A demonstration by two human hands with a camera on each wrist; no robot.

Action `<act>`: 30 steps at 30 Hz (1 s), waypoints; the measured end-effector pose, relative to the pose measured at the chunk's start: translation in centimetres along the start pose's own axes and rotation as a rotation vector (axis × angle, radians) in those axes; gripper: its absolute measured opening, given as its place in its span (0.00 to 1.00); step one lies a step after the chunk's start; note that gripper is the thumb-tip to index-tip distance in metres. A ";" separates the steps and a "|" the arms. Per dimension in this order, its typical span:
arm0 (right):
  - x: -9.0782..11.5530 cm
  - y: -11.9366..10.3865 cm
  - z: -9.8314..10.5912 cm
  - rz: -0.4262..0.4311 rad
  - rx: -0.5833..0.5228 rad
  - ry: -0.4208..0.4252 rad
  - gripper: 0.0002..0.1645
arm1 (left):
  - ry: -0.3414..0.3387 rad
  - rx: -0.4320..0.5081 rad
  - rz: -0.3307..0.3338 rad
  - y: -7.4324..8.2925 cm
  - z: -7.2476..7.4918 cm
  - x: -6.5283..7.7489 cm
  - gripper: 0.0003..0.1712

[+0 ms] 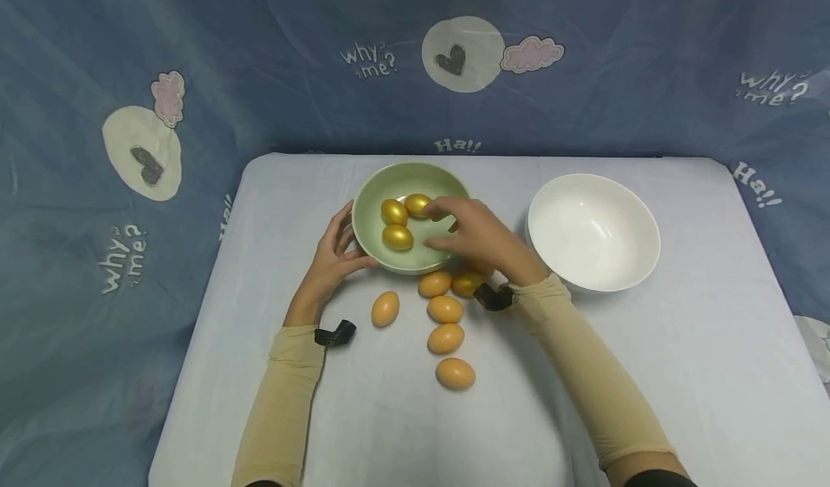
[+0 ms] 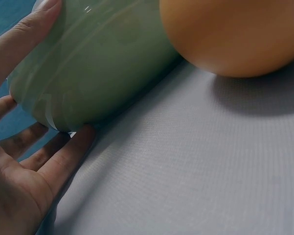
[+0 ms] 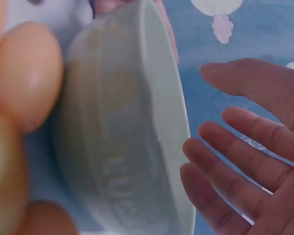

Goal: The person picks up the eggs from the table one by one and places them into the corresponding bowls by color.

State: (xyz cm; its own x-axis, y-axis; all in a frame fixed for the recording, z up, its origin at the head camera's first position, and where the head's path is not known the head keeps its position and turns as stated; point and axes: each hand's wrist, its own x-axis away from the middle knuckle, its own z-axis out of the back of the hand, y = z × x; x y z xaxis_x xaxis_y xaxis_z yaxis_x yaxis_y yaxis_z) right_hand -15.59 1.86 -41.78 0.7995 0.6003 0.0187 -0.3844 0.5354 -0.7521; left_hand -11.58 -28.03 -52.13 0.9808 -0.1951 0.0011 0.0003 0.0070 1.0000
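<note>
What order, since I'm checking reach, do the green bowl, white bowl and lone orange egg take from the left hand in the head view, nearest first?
1. Green bowl: touching the left hand, on its right.
2. Lone orange egg: apart from the hand, to its right and closer to the person.
3. White bowl: far right, beyond the right hand.

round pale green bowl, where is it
In the head view, the left hand holds the green bowl near centre, left of the round white bowl.
</note>
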 end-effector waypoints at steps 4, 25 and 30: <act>2.2 0.4 -0.1 0.015 0.022 0.041 0.27 | -0.001 -0.007 0.006 0.0 0.1 0.0 0.66; 11.9 4.1 -2.3 0.013 0.167 0.212 0.25 | 0.000 -0.009 0.006 -0.2 0.0 0.0 0.67; 13.3 4.9 -2.8 -0.007 0.213 0.228 0.27 | 0.006 -0.005 0.006 -0.1 -0.1 0.0 0.67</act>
State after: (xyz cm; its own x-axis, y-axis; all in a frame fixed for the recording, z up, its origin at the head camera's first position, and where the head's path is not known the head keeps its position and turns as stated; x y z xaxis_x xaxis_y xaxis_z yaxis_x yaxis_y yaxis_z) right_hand -5.52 10.84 -47.04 0.8762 0.4603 -0.1430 -0.4473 0.6659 -0.5971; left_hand -11.61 -27.97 -52.19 0.9820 -0.1888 0.0073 -0.0049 0.0132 0.9999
